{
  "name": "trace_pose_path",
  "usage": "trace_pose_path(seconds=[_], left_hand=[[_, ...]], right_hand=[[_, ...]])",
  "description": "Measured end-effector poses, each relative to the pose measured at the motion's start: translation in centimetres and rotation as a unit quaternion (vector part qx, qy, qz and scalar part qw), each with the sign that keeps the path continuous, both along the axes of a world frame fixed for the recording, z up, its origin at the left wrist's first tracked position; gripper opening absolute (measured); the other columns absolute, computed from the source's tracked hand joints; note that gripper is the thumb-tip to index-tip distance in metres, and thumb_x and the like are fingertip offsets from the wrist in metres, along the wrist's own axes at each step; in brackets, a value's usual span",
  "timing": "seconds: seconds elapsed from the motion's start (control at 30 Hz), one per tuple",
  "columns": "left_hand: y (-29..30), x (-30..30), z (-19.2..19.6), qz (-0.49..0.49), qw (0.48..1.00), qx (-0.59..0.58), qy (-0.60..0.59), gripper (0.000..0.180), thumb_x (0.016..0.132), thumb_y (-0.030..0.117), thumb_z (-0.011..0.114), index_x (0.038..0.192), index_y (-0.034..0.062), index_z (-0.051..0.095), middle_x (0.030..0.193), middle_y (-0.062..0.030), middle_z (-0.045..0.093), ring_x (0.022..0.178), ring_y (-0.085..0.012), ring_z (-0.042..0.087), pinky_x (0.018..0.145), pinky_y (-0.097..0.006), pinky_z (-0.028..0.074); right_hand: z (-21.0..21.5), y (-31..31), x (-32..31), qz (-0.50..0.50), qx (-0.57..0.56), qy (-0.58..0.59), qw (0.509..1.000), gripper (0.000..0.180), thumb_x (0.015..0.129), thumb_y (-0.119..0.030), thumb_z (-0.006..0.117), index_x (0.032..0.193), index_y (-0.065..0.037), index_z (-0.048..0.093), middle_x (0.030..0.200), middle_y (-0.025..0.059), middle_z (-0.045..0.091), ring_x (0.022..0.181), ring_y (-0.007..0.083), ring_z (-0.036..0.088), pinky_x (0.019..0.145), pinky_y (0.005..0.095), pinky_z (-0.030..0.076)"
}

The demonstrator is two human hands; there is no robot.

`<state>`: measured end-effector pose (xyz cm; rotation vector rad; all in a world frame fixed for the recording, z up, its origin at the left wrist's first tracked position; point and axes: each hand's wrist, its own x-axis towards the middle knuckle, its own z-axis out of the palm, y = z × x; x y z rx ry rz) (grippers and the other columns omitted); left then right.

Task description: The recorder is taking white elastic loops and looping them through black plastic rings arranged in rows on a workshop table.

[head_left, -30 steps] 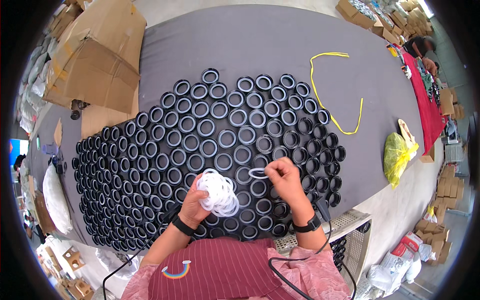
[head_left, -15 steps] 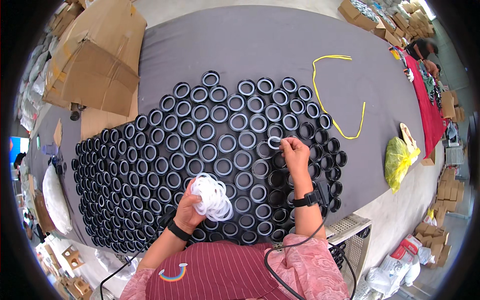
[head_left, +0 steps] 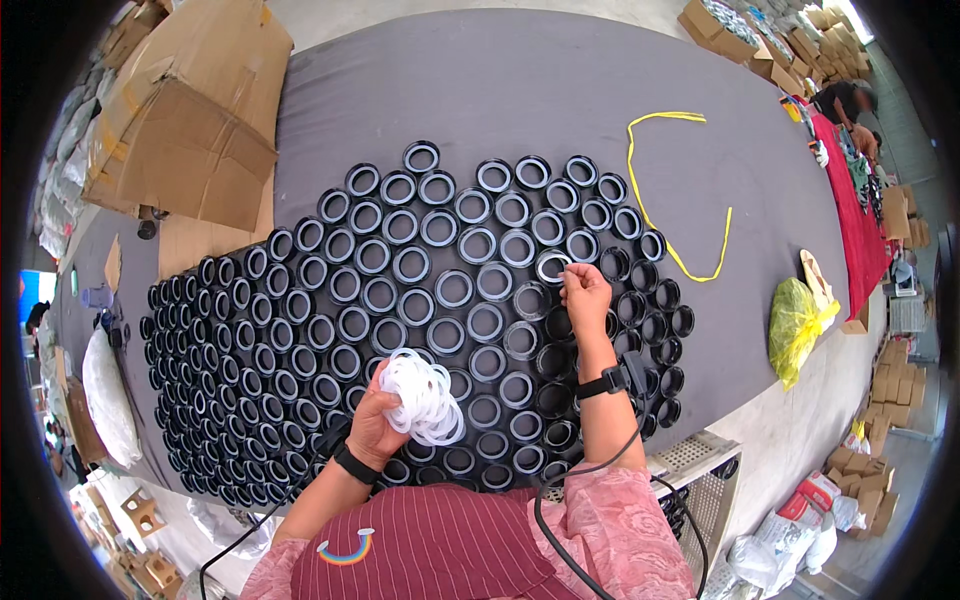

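My left hand (head_left: 374, 420) is closed around a loose bunch of thin white translucent rings (head_left: 424, 398), held above the rows of black rings. My right hand (head_left: 588, 296) pinches the edge of a single pale ring (head_left: 553, 266), which lies over the top of a black ring. Many black round rings (head_left: 421, 156) stand close together on the grey table. Most carry a pale ring in the top; a group around and to the right of my right hand, such as the black ring (head_left: 615, 264), looks all black.
A large cardboard box (head_left: 200, 130) stands at the table's far left. Yellow strapping (head_left: 640, 190) lies on the grey table cover (head_left: 500, 80). A yellow plastic bag (head_left: 795, 325) sits at the right edge. Cables cross my right arm. People work at a red-covered table (head_left: 845, 200) far right.
My right hand has moved slightly up, bringing the pale ring from just above the black ones onto the top of one. My left hand with the bunch has hardly moved.
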<state>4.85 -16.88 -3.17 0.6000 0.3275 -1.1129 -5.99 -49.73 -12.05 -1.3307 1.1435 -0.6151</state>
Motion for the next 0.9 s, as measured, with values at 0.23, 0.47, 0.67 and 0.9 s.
trace_pose_path(seconds=[0.23,0.47,0.67,0.9], left_hand=[[-0.1,-0.1,0.4,-0.008,0.999,-0.006,-0.033,0.063,0.063,0.003,0.061,0.123,0.0078,0.047,0.115,-0.0125,0.056,0.108,-0.0327,0.056,0.092,-0.048,0.047],[0.0,-0.2,0.0,-0.013,0.999,-0.002,-0.050,0.063,0.062,0.007,0.065,0.122,0.0088,0.047,0.116,-0.0127,0.056,0.107,-0.0348,0.055,0.090,-0.050,0.047],[0.1,-0.2,0.2,-0.013,0.999,0.006,-0.052,0.062,0.063,0.007,0.066,0.122,0.0085,0.047,0.116,-0.0128,0.056,0.107,-0.0342,0.055,0.091,-0.049,0.047],[0.1,0.0,0.1,-0.016,0.998,-0.015,-0.065,0.058,0.065,0.009,0.068,0.120,0.0095,0.048,0.116,-0.0125,0.055,0.107,-0.0331,0.054,0.091,-0.048,0.046]], right_hand=[[-0.5,-0.5,0.6,0.020,-0.082,0.043,0.995,0.009,0.085,-0.006,0.061,0.091,-0.001,0.065,0.070,0.0017,0.064,0.053,0.0076,0.056,0.049,0.0221,0.045],[-1.2,-0.3,0.2,0.054,-0.167,0.130,0.976,0.010,0.082,-0.007,0.062,0.090,-0.002,0.067,0.073,0.0085,0.067,0.063,0.0153,0.063,0.061,0.0298,0.051],[0.7,-0.3,0.8,0.072,-0.260,0.202,0.941,0.014,0.080,-0.009,0.060,0.089,-0.001,0.067,0.078,0.0163,0.068,0.072,0.0272,0.067,0.069,0.0354,0.052],[0.5,-1.0,0.8,0.074,-0.250,0.251,0.932,0.017,0.080,-0.014,0.061,0.090,-0.002,0.069,0.077,0.0146,0.069,0.072,0.0249,0.067,0.071,0.0339,0.052]])
